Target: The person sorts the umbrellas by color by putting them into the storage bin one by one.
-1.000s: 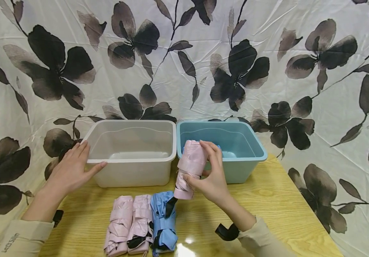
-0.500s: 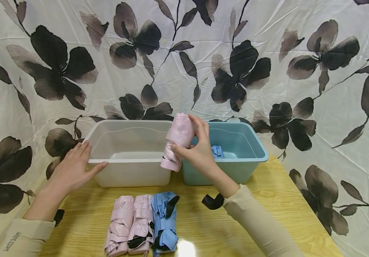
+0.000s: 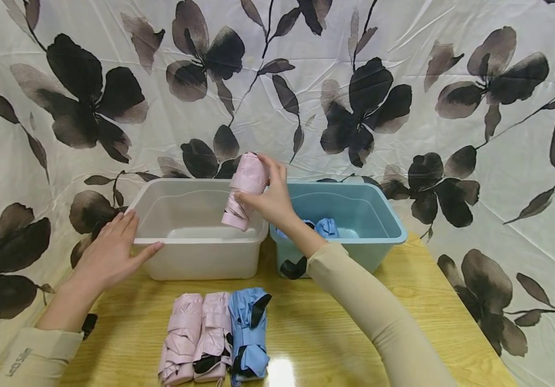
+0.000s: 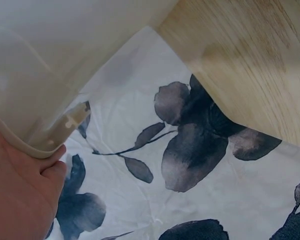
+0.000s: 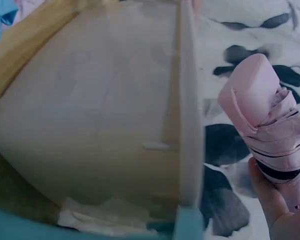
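Observation:
My right hand point(image 3: 273, 196) grips a folded pink umbrella point(image 3: 247, 183), tilted, above the right part of the white bin point(image 3: 200, 242). In the right wrist view the umbrella point(image 5: 277, 125) shows its smooth pink handle end and wrapped fabric, with the thumb along its side. My left hand point(image 3: 110, 250) rests with extended fingers on the left front corner of the white bin's rim; the left wrist view shows that hand point(image 4: 25, 185) against the rim too. Two pink folded umbrellas point(image 3: 181, 338) and a blue one point(image 3: 249, 336) lie side by side on the table in front.
A teal bin point(image 3: 379, 236) stands close to the right of the white one, with blue folded umbrellas point(image 3: 327, 228) inside. Both bins sit on a wooden table point(image 3: 325, 333). Behind hangs a floral cloth point(image 3: 277, 129).
My right hand has carried the pink umbrella up and left, from in front of the teal bin to over the white bin. The left hand has stayed at the rim.

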Demonstrator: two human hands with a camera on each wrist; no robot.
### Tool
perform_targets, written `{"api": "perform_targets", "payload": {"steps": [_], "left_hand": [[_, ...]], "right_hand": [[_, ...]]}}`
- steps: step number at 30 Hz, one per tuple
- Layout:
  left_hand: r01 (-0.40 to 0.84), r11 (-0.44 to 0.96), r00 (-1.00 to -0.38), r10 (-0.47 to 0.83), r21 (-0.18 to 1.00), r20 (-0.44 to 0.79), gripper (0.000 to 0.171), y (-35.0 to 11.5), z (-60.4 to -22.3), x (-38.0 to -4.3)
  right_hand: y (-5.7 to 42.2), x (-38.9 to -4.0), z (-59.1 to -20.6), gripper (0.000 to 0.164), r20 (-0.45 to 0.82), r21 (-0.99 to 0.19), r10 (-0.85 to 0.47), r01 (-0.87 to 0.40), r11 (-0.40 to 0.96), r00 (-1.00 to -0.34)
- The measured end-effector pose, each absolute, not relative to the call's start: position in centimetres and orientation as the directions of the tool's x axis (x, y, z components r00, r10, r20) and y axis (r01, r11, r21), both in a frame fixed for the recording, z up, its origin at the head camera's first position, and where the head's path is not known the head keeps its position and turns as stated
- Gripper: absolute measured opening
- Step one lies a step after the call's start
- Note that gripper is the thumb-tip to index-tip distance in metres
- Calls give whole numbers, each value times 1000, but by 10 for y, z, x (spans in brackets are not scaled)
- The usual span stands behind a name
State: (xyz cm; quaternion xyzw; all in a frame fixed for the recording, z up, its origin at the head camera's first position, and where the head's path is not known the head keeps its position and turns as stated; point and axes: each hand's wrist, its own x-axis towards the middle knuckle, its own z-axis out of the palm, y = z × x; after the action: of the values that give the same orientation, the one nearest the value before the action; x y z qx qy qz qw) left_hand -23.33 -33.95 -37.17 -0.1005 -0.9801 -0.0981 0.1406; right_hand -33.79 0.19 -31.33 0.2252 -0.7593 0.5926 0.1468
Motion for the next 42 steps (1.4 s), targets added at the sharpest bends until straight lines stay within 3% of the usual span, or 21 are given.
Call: {"api": "perform_targets", "payload": {"steps": [15, 24, 30, 36, 42], "left_hand": [[211, 961, -951, 160, 177, 264, 101, -340, -371, -233], [202, 963, -951, 148, 181, 272, 100, -341, -369, -232], [199, 964, -953, 149, 175, 263, 101, -340, -369, -233], [191, 968, -955, 145, 164, 258, 101, -338, -366, -235], [183, 968, -959, 137, 172, 250, 101, -339, -367, -233]], "right_hand": [[-64, -374, -335, 99, 267, -851, -279, -361, 381, -923], [-88, -388, -344, 104, 117, -829, -379, -300, 471, -918], [-87, -392, -355, 105, 18, -813, -430, -263, 519, -903], [-87, -393, -358, 102, -9, -747, -548, -358, 560, -836], [-93, -392, -366, 80, -124, -767, -596, -304, 565, -793]]}}
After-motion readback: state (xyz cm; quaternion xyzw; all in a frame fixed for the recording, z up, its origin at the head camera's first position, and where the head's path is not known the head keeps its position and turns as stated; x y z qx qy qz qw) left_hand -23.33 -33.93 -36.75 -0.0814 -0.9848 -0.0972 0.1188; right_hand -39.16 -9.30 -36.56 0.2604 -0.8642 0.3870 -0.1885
